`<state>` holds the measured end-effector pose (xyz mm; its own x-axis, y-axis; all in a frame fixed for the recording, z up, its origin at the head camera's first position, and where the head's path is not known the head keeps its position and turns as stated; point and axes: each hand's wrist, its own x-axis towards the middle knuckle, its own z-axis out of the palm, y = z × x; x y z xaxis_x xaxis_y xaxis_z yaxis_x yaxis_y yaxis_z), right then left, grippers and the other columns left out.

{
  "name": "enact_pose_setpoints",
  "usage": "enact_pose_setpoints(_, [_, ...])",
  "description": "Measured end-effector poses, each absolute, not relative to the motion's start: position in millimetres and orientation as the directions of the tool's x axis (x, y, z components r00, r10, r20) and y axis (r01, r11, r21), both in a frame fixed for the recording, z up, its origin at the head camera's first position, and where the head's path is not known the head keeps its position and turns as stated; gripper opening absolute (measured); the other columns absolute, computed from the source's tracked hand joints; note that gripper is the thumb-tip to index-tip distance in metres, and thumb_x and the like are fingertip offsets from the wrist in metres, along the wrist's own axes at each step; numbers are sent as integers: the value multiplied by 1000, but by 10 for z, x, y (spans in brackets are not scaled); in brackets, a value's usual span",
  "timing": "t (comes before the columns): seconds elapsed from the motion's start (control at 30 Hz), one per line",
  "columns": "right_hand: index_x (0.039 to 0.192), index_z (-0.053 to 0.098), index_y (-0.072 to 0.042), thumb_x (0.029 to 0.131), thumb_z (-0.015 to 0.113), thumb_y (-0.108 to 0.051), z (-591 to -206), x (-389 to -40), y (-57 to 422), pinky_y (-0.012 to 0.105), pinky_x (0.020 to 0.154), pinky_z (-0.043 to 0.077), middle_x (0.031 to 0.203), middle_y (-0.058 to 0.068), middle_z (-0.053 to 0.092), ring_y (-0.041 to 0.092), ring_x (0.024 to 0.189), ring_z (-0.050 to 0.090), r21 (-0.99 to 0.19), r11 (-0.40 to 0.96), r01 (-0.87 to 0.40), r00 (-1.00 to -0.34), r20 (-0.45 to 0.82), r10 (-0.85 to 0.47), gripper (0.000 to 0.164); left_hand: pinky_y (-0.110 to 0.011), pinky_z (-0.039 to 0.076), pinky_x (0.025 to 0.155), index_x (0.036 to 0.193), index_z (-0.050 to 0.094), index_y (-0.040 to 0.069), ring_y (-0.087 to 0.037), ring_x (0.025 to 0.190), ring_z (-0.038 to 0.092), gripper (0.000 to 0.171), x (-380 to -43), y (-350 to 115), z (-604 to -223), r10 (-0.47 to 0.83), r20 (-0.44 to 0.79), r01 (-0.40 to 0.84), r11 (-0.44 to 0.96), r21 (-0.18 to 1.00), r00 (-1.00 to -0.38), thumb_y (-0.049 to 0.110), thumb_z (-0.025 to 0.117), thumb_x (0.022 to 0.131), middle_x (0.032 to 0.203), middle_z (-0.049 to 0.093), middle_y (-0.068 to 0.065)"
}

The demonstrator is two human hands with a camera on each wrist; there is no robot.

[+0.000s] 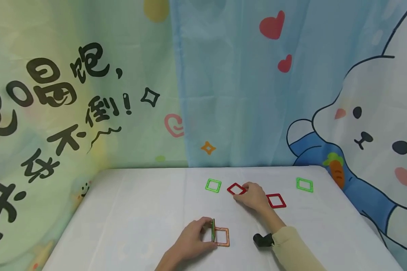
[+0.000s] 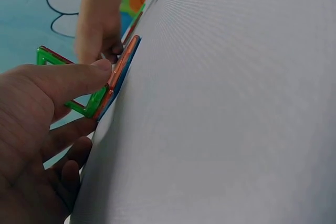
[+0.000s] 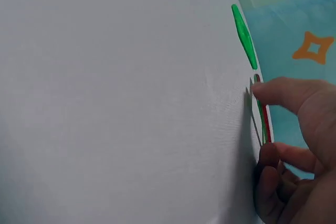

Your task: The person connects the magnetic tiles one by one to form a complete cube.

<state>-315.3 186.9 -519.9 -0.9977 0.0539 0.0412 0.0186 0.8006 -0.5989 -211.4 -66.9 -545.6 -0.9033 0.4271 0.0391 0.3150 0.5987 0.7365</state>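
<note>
My left hand (image 1: 195,239) pinches a green square frame tile (image 2: 96,102), held on its edge between thumb and fingers. This upright tile has a red back in the left wrist view. Flat on the table beside it lies an orange square frame tile (image 1: 228,238), blue underneath, meeting the green one along one side. Farther forward, my right hand (image 1: 256,196) pinches a red square frame tile (image 1: 231,186) by its edges, thumb on one side and a finger on the other. In the right wrist view that tile (image 3: 267,121) shows edge-on, close over the white surface.
A green frame tile (image 1: 207,184) lies left of the right hand, and another green one (image 1: 297,183) far right. A second red frame tile (image 1: 283,200) sits by the right wrist. The white table (image 1: 129,210) ends at a printed curtain (image 1: 217,124).
</note>
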Motion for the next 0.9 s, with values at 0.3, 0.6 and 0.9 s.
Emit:
enact_pose_setpoints(0.3, [112, 65, 2, 73, 83, -27, -5143, -2846, 1798, 48, 86, 47, 107, 13, 62, 29, 100, 58, -585, 803, -109, -993, 90, -70, 52, -29, 46, 80, 126, 56, 20, -5, 91, 53, 61, -2126, -669, -5452, 424, 38, 310, 593, 743, -905, 36, 85, 74, 108, 59, 15])
enact_pose_setpoints(0.6, [121, 63, -1, 76, 83, -21, -5012, -2549, 1686, 52, 93, 45, 120, 14, 62, 33, 113, 55, -627, 769, -125, -992, 82, -94, 54, -30, 46, 79, 125, 56, 20, -5, 90, 52, 62, -2137, -671, -5470, 411, 39, 301, 595, 745, -911, 36, 85, 74, 108, 59, 15])
enact_pose_setpoints(0.9, [111, 65, -7, 71, 81, 4, -5024, -2385, 1688, 28, 52, 48, 95, 4, 61, 15, 60, 53, -761, 637, -123, -984, 13, -175, 45, -29, 46, 80, 125, 57, 19, -5, 90, 52, 61, -2147, -664, -5471, 417, 23, 293, 597, 746, -908, 38, 85, 74, 107, 59, 14])
